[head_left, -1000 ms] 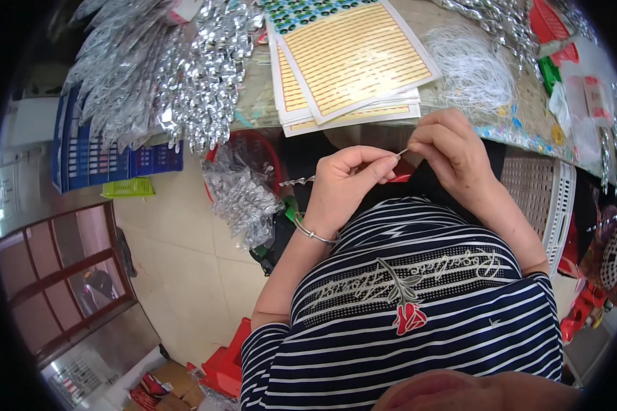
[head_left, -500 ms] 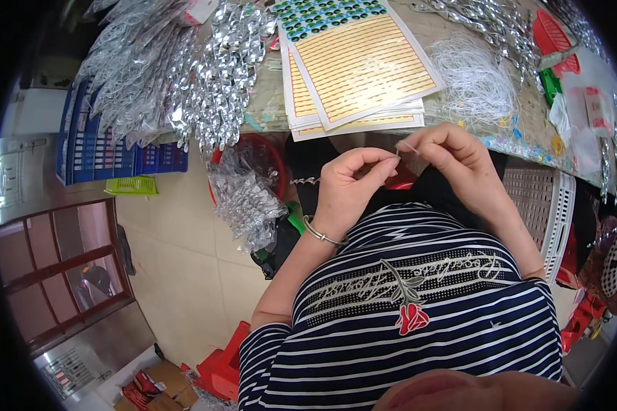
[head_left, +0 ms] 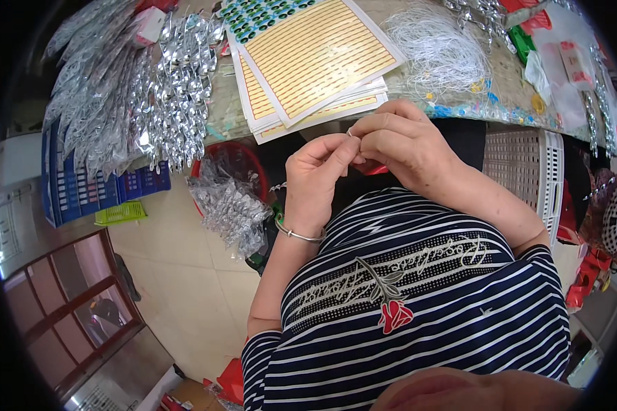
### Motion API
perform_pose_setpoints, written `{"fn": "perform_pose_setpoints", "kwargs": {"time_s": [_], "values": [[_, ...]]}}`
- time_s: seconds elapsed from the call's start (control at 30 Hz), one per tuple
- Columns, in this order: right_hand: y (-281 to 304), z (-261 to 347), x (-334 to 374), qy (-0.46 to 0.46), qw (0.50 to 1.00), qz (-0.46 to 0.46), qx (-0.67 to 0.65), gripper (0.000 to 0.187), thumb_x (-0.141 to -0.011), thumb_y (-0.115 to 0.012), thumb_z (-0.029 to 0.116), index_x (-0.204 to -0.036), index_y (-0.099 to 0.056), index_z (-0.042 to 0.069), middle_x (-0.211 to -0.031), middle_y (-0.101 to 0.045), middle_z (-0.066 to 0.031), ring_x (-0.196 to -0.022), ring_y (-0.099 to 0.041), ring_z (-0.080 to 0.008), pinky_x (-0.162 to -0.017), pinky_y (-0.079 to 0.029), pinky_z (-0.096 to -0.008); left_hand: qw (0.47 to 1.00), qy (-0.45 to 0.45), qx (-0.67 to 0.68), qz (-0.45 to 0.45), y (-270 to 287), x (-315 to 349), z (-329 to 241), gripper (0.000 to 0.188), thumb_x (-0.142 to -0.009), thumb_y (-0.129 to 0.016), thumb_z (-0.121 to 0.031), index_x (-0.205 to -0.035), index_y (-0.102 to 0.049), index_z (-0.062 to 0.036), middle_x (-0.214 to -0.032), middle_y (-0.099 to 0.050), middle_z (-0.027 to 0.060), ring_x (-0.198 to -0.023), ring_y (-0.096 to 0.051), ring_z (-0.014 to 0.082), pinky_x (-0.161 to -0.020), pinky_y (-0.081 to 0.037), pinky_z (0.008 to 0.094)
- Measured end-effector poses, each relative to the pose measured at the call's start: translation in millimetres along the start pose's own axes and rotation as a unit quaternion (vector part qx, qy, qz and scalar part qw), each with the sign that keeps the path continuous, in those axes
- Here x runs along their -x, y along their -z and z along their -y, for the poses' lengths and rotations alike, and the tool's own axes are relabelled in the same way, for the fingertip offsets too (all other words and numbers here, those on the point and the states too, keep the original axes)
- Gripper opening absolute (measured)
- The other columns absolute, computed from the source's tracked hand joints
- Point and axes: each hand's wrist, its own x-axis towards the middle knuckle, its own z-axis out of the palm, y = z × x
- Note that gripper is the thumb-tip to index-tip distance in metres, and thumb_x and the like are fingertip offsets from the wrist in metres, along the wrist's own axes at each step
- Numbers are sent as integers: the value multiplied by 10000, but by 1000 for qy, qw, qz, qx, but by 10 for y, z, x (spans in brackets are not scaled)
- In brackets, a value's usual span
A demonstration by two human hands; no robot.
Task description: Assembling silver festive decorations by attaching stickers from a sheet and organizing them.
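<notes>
Both hands meet in front of my chest, fingertips touching, just off the table's near edge. My left hand [head_left: 315,178] is closed in a pinch. A silvery twisted strand [head_left: 277,186] pokes out behind it; most of its length is hidden by the hand. My right hand [head_left: 410,147] is also closed, thumb and forefinger pressed against the left fingertips. Between them shows a small bit of white string [head_left: 350,133]. How string and strand join is hidden by the fingers. Beyond the hands lie sheets of yellow striped stickers [head_left: 322,61], with green eye-shaped stickers [head_left: 267,17] above them.
A heap of white strings [head_left: 439,51] lies right of the sheets. Shiny silver twisted pieces [head_left: 178,89] hang over the table's left edge. Below are a red basin [head_left: 250,161] holding bagged silver pieces [head_left: 230,212] and blue crates [head_left: 82,185]. A pale plastic basket [head_left: 521,161] stands at right.
My right hand has moved left and in, so the fingertips, apart before, now touch. The view has shifted, with the table things sitting further left.
</notes>
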Motion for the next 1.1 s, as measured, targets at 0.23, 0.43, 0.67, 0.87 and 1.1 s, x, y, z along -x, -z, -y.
{"fn": "perform_pose_setpoints", "kwargs": {"time_s": [0.23,0.43,0.67,0.87,1.1], "values": [[53,16,-3,-27,1000,-8,-9,104,-801,-655,39,-874,-582,53,-974,-555,-72,-898,-528,-252,-802,-434,-314,999,-21,-8,-29,-53,27,-18,131,-879,-639,-97,-948,-669,11,-801,-651,36,-670,-503,57,-613,-381,184],[8,-43,34,-130,983,4,-132,52,-915,-555,72,-891,-545,26,-918,-508,-74,-872,-527,-194,-779,-434,-276,987,-113,-116,-19,-41,16,-12,96,-894,-639,-102,-903,-655,-8,-783,-635,7,-717,-543,47,-637,-423,186],[-92,-72,25,-329,869,10,-369,133,-903,-596,126,-888,-585,-6,-821,-515,-67,-722,-538,-132,-640,-447,-262,985,-114,-126,9,-37,13,17,92,-892,-636,-94,-886,-651,-3,-767,-631,11,-701,-543,54,-636,-430,190],[-96,-106,9,-198,944,0,-266,102,-929,-557,91,-876,-601,14,-864,-535,-19,-834,-522,-96,-759,-444,-233,999,-37,-35,13,-53,14,22,102,-885,-643,-94,-906,-666,3,-767,-645,20,-699,-554,55,-634,-431,192],[-23,-111,-5,-255,923,-27,-288,111,-916,-577,93,-931,-661,23,-878,-553,-32,-867,-539,-113,-782,-434,-237,998,-47,-39,-17,-61,18,1,96,-882,-642,-83,-922,-673,-2,-804,-655,23,-718,-566,58,-642,-427,186]]}}
